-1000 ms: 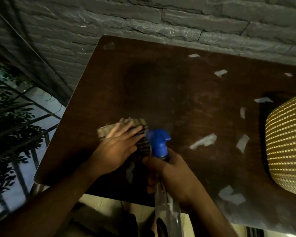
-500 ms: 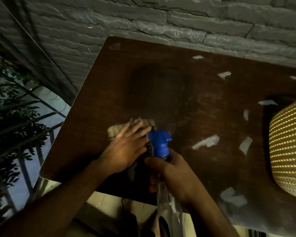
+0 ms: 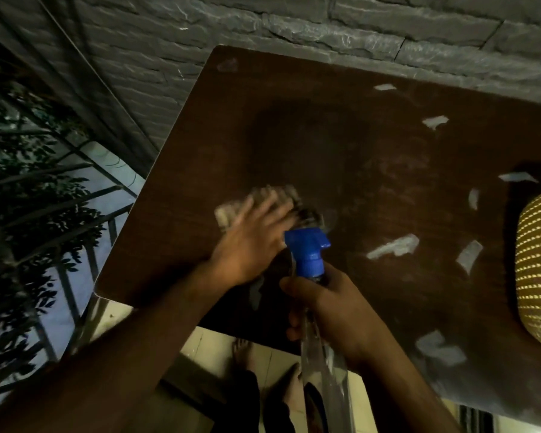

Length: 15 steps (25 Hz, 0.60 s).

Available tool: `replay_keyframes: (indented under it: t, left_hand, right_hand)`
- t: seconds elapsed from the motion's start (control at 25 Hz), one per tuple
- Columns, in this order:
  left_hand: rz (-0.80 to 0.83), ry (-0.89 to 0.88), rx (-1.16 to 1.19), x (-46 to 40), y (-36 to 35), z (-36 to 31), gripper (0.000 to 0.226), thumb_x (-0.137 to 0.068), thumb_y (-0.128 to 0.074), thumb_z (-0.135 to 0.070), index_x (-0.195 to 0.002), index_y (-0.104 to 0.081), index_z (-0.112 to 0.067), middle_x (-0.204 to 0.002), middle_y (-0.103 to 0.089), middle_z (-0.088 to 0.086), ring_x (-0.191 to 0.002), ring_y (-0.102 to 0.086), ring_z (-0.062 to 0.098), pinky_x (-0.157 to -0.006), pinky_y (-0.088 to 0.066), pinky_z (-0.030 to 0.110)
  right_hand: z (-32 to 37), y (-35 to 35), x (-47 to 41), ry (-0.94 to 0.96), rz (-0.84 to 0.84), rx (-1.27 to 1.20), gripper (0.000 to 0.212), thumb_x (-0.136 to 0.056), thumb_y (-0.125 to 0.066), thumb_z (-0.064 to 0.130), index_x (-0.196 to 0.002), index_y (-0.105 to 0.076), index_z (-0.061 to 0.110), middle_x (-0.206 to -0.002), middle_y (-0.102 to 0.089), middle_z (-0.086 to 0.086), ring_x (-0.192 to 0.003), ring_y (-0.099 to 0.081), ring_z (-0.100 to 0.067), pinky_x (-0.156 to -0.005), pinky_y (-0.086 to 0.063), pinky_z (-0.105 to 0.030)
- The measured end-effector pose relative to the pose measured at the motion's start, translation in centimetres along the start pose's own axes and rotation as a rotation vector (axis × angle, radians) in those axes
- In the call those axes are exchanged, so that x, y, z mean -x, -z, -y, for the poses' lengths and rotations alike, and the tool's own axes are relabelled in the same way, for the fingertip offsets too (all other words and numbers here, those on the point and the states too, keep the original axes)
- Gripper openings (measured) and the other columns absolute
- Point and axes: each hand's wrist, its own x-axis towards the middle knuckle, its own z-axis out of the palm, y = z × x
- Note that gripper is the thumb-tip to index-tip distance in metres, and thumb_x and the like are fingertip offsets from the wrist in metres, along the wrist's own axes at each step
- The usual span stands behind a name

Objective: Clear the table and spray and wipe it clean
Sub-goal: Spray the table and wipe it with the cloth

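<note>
We see the left hand (image 3: 250, 242) flat, fingers straight, pressing a blurred cloth (image 3: 263, 201) near the tabletop's (image 3: 325, 135) left edge; right hand (image 3: 334, 310) grips the spray bottle (image 3: 308, 254), base cut off.

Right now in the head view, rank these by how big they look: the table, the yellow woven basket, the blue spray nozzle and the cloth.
1. table
2. yellow woven basket, partly cut off by the frame edge
3. cloth and blue spray nozzle: unsure, since the left hand covers much of the blurred cloth and the nozzle sits nearer the camera
</note>
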Motion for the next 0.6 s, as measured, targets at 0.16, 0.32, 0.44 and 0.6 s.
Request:
replay_keyframes:
  t: [0.16,0.32,0.44,0.6]
  left_hand:
    - [-0.054,-0.007,0.127,8.4,-2.1,2.2,0.047,-0.096,-0.031,-0.039,-0.142,-0.038,-0.032,-0.155,-0.03,-0.007,-0.147,-0.01,0.015,-0.118,-0.01,0.048]
    - [-0.084,0.198,0.15,0.5,-0.5,8.3,0.055,-0.098,-0.019,-0.048,-0.147,-0.033,-0.028,-0.158,-0.024,-0.004,-0.148,-0.005,0.016,-0.118,-0.002,0.046]
    - [-0.054,0.277,0.113,-4.0,0.3,6.8,0.048,-0.102,-0.025,-0.041,-0.148,-0.029,-0.029,-0.16,-0.017,-0.006,-0.148,-0.001,0.017,-0.118,0.003,0.046]
    - [-0.032,-0.041,0.052,2.9,-1.5,0.0,0.053,-0.093,-0.017,-0.039,-0.139,-0.043,-0.031,-0.157,-0.021,-0.008,-0.146,-0.002,0.016,-0.119,-0.003,0.051]
  right_hand:
    - [-0.7,0.6,0.1,-0.018,0.014,0.004,0.027,-0.085,-0.068,0.023,-0.11,-0.061,0.016,-0.073,-0.067,-0.005,-0.062,-0.062,-0.021,-0.065,-0.052,-0.039]
    - [-0.9,0.3,-0.2,-0.002,-0.052,0.097,0.026,-0.083,-0.07,0.027,-0.106,-0.062,0.019,-0.073,-0.067,-0.006,-0.064,-0.063,-0.023,-0.074,-0.055,-0.053]
    - [-0.8,-0.4,-0.2,0.006,-0.057,0.111,0.025,-0.084,-0.069,0.022,-0.106,-0.061,0.015,-0.071,-0.064,-0.009,-0.065,-0.061,-0.028,-0.076,-0.054,-0.055]
    - [-0.4,-0.7,0.7,0.025,-0.014,0.087,0.015,-0.087,-0.066,0.016,-0.101,-0.061,0.014,-0.066,-0.063,-0.007,-0.06,-0.059,-0.025,-0.061,-0.051,-0.039]
